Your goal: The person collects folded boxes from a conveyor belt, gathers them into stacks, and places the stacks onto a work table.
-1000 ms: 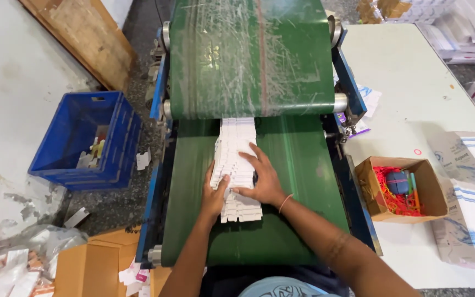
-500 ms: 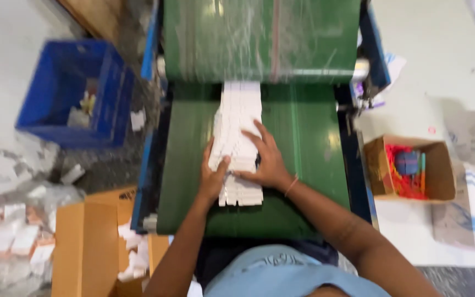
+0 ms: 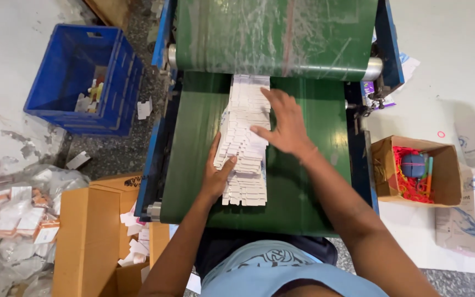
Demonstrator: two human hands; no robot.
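left hand (image 3: 215, 175) flat at card row (image 3: 244, 140) left edge | right hand (image 3: 284, 125) spread on top | belt (image 3: 314, 181) bare both sides

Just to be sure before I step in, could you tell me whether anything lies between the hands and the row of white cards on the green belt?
Nothing visible does: the left hand and right hand both rest directly on the row of white cards.

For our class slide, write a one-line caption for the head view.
Both hands, left hand and right hand, press a row of overlapping white cards on a green conveyor belt.
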